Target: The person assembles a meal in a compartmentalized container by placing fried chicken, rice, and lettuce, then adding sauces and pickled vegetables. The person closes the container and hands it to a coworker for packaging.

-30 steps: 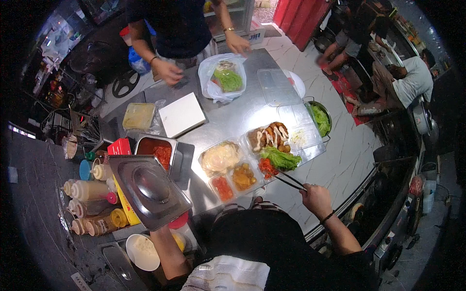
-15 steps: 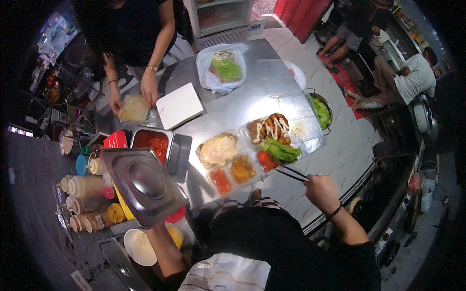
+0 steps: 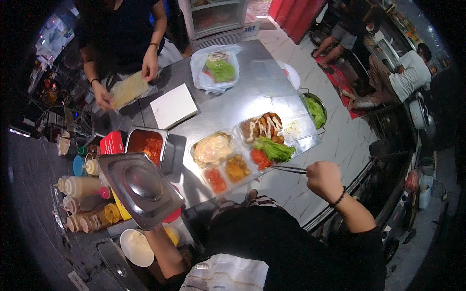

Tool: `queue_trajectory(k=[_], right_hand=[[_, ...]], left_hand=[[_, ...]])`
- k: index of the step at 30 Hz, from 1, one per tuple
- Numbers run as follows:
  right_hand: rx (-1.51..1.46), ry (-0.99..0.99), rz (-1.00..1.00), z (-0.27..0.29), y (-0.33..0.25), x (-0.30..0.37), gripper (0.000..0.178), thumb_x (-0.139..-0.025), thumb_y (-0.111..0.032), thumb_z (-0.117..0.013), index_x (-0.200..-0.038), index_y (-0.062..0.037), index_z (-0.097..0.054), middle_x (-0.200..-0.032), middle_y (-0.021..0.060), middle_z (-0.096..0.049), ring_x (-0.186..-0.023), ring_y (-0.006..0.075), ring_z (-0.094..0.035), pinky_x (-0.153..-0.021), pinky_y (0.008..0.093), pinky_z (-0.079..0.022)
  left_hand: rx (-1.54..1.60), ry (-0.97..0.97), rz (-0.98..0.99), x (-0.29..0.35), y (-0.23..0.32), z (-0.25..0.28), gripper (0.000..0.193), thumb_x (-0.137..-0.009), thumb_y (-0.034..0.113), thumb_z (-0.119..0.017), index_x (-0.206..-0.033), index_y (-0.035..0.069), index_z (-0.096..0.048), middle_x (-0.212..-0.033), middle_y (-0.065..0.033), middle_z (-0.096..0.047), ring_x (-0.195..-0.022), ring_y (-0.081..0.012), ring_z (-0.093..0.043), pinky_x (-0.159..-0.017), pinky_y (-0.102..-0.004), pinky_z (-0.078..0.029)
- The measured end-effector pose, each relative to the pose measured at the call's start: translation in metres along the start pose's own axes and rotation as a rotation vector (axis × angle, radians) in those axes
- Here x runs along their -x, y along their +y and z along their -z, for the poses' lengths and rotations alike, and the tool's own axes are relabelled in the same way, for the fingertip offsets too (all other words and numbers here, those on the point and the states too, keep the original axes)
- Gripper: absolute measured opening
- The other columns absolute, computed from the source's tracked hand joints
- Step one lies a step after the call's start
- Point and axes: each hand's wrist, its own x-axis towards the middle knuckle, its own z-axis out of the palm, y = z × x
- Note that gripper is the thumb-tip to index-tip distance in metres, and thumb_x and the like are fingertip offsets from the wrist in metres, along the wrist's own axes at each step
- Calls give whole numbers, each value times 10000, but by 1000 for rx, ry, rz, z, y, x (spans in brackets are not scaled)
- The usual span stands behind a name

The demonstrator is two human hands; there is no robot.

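our right hand (image 3: 324, 178) pinches chopsticks (image 3: 290, 169) over the meal tray (image 3: 252, 153); left hand (hidden beneath) holds the steel lid (image 3: 141, 189) up, grip unseen, baring the sauce pan (image 3: 148, 145).

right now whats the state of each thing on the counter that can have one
steel lid: off its pan, held up by the left hand, which it hides
steel sauce pan: uncovered, red sauce inside
meal tray: open, compartments filled
tongs: held in the right hand, tips at the red pieces beside the lettuce
plastic bag: open, greens inside
white box: closed
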Motion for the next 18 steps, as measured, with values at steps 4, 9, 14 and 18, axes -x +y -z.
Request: queue_trajectory(k=[4,9,14,18], right_hand=[[61,-67,59,-14,-6,-15,129,-741,-186,-614,-701,-91,-692,-691,151,-655,-665,353,-652,-598,457,-520],[61,-25,31,10,-13,-14,141,-730,-163,-617,-635,-76,-673,-682,143,-658,-662,331,-663,-592,433,-523],[120,8,76,-24,-4,-29,146,-742,-170,-624,-638,-86,-681,-641,130,-649,-631,297,-667,-573,414,-521],[123,46,80,-7,-3,-25,120,-704,-151,-640,-609,-89,-678,-600,128,-632,-585,289,-653,-550,401,-514]], left_hand=[[1,-7,-3,6,1,1,452,-963,284,-528,-1340,44,-453,-1230,-62,-561,-1081,-209,-579,-938,-341,-483],[-1,13,-44,13,7,4,452,-964,288,-526,-1339,46,-454,-1229,-62,-563,-1080,-209,-581,-936,-341,-485],[0,4,-61,16,9,4,452,-965,293,-525,-1339,48,-455,-1227,-63,-564,-1079,-209,-583,-933,-341,-488],[-1,26,-82,26,11,7,452,-966,296,-524,-1339,50,-456,-1226,-63,-566,-1078,-209,-584,-931,-341,-490]])
